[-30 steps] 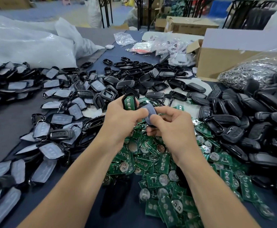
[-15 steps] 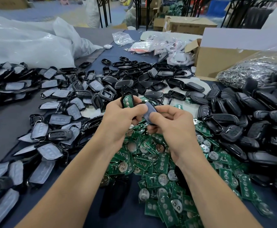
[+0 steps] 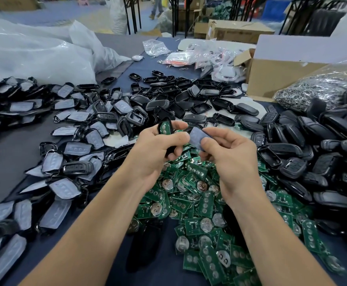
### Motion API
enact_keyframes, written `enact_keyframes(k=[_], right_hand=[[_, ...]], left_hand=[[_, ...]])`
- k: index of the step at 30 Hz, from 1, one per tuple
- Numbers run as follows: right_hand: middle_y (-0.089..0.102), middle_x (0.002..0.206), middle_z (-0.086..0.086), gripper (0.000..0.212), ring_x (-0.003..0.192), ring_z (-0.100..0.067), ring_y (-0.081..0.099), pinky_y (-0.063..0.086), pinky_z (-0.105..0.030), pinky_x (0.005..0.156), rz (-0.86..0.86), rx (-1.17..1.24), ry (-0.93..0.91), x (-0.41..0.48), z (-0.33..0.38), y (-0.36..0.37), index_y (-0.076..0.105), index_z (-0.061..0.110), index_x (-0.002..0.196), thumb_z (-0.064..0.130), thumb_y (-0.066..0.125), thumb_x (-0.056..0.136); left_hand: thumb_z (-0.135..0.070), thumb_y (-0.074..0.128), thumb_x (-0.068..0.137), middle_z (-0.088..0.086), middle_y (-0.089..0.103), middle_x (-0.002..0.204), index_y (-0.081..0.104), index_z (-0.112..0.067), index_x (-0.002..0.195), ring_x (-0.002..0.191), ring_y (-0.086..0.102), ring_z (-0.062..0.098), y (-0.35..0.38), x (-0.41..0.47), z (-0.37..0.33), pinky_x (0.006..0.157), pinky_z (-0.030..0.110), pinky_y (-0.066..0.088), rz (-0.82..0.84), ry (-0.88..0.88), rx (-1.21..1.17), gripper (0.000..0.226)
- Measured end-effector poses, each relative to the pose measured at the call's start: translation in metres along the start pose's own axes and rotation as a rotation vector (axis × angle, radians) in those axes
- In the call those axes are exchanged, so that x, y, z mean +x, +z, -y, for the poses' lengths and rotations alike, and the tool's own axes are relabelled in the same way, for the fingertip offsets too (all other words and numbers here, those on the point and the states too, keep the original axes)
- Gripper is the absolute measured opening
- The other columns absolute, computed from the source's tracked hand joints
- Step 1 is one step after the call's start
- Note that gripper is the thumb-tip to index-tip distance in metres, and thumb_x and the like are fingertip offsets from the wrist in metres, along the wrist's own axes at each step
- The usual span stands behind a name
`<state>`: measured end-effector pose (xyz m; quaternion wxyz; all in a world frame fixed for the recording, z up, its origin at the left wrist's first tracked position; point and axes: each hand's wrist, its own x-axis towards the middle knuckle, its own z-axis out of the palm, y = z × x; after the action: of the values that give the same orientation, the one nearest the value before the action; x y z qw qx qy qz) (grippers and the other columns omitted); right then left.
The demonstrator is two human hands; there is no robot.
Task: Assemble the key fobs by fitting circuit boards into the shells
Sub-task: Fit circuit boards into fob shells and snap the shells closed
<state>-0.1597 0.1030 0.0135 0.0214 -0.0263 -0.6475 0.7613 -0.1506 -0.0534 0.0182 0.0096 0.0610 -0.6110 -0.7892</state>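
My left hand (image 3: pixel 157 153) grips a black key fob shell (image 3: pixel 164 129) upright, with a green circuit board seated inside it. Just to its right, my right hand (image 3: pixel 231 159) pinches a grey rubber button pad (image 3: pixel 196 137) between thumb and fingers. The pad and the shell are close together but slightly apart. Both hands hover above a heap of loose green circuit boards (image 3: pixel 197 205) with round coin-cell holders.
Shells with grey pads lie piled at the left (image 3: pixel 69 149). Empty black shells (image 3: pixel 176 98) spread behind the hands, and black back covers (image 3: pixel 313 145) heap up on the right. A cardboard box (image 3: pixel 282 69), a bag of metal rings (image 3: pixel 317 91) and white plastic bags (image 3: pixel 34 56) stand further back.
My right hand has drawn the grey pad a little to the right, away from the shell. The left hand keeps the shell in about the same place.
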Motion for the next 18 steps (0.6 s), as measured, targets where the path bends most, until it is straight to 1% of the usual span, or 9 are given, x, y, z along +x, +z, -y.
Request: enact_keyframes(k=[4,7,9,11,13,16,18], right_hand=[[0.079,0.082,-0.008,0.020,0.058,-0.013,0.064,0.055,-0.022,0.061,-0.017,0.017,0.015,0.0003,0.0026,-0.0014,0.077,0.015,0.095,-0.005,0.074,0.089],[0.079,0.084,-0.008,0.021,0.059,-0.012,0.065,0.056,-0.022,0.063,-0.031,0.024,0.021,0.0003,0.0034,-0.0008,0.077,0.015,0.096,-0.005,0.074,0.089],[0.079,0.083,-0.008,0.023,0.058,-0.011,0.064,0.055,-0.021,0.062,-0.035,0.016,0.013,0.0001,0.0038,-0.0011,0.077,0.015,0.096,-0.006,0.073,0.089],[0.078,0.080,-0.008,0.025,0.059,-0.011,0.064,0.056,-0.023,0.063,-0.036,-0.035,-0.029,0.0001,0.0031,-0.0020,0.078,0.018,0.094,-0.006,0.073,0.088],[0.076,0.076,-0.006,0.026,0.061,-0.012,0.064,0.057,-0.026,0.064,-0.029,-0.091,-0.077,-0.0004,0.0018,-0.0023,0.078,0.022,0.091,-0.004,0.073,0.088],[0.076,0.075,-0.005,0.022,0.061,-0.011,0.064,0.056,-0.024,0.063,0.013,-0.091,-0.088,-0.0022,0.0011,-0.0003,0.079,0.023,0.091,0.002,0.075,0.087],[0.075,0.072,-0.005,0.023,0.058,-0.011,0.063,0.056,-0.025,0.061,0.031,-0.098,-0.091,-0.0028,0.0013,0.0008,0.079,0.024,0.087,0.002,0.075,0.087]], left_hand=[[-0.010,0.076,0.073,0.001,0.066,0.071,0.080,-0.020,0.082,0.048,0.051,0.010,0.0004,-0.0006,-0.0024,0.043,0.018,0.037,-0.005,-0.009,-0.059,0.013],[-0.011,0.077,0.075,0.003,0.069,0.075,0.079,-0.019,0.084,0.047,0.051,0.010,0.0011,-0.0015,-0.0026,0.043,0.019,0.036,-0.023,0.010,-0.018,0.012],[-0.008,0.079,0.081,0.001,0.068,0.071,0.077,-0.017,0.086,0.047,0.051,0.011,0.0016,-0.0023,-0.0012,0.043,0.018,0.037,-0.041,0.040,0.040,0.010],[-0.004,0.079,0.085,-0.002,0.065,0.063,0.076,-0.018,0.084,0.045,0.050,0.011,0.0024,-0.0031,-0.0001,0.042,0.018,0.038,-0.070,0.077,0.107,0.015],[0.000,0.079,0.084,-0.003,0.063,0.058,0.076,-0.021,0.079,0.043,0.048,0.011,0.0033,-0.0034,0.0000,0.042,0.018,0.040,-0.109,0.116,0.152,0.022],[0.002,0.079,0.081,-0.001,0.063,0.060,0.078,-0.025,0.074,0.042,0.046,0.012,0.0035,-0.0027,-0.0012,0.042,0.020,0.039,-0.170,0.180,0.189,0.028],[-0.001,0.079,0.079,0.001,0.063,0.060,0.078,-0.028,0.075,0.042,0.047,0.013,0.0038,-0.0030,-0.0014,0.043,0.022,0.040,-0.178,0.192,0.203,0.027]])
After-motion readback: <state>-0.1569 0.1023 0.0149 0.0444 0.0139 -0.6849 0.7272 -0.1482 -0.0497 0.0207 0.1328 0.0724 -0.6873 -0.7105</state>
